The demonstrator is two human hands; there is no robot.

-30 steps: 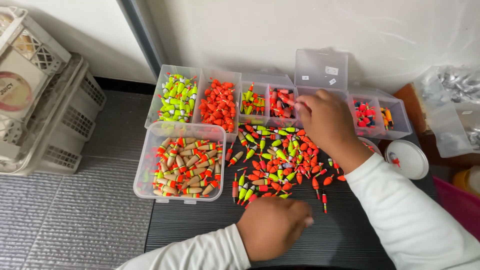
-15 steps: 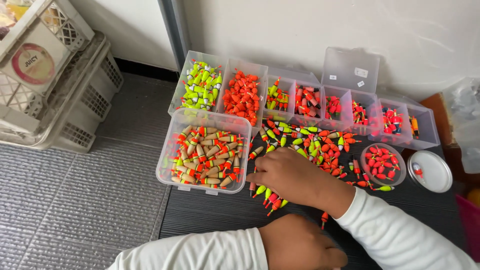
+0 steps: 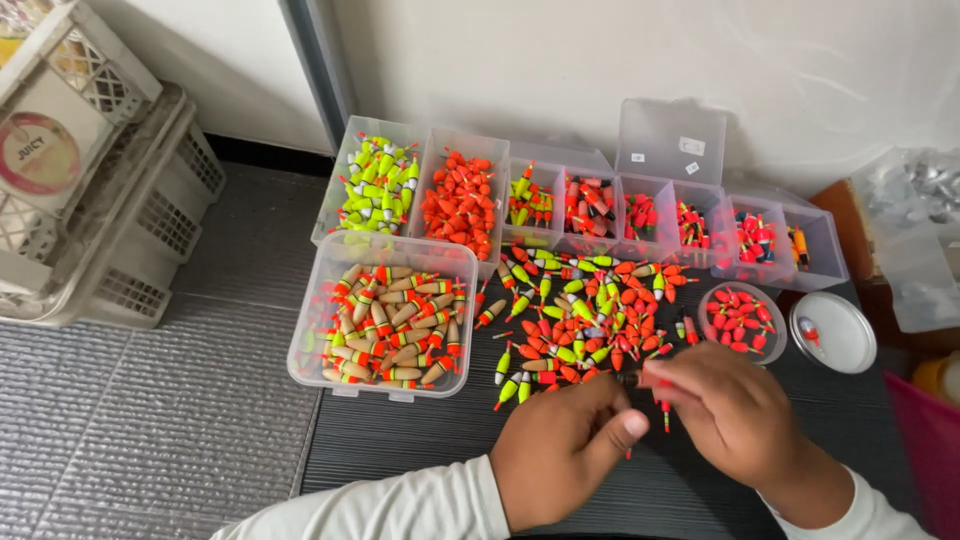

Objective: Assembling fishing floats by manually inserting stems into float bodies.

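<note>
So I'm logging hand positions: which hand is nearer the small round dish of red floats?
The right hand. It sits just below the round dish, a little apart. The left hand is further off, down and to its left.

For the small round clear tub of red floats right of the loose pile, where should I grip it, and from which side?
Grip the round clear tub across its rim from above, a finger on each opposite wall. It stands upright and open, with the loose pile of floats crowding its left.

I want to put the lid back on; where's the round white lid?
Head view, far right: the round white lid lies on the dark mat, beside the small round tub.
</note>
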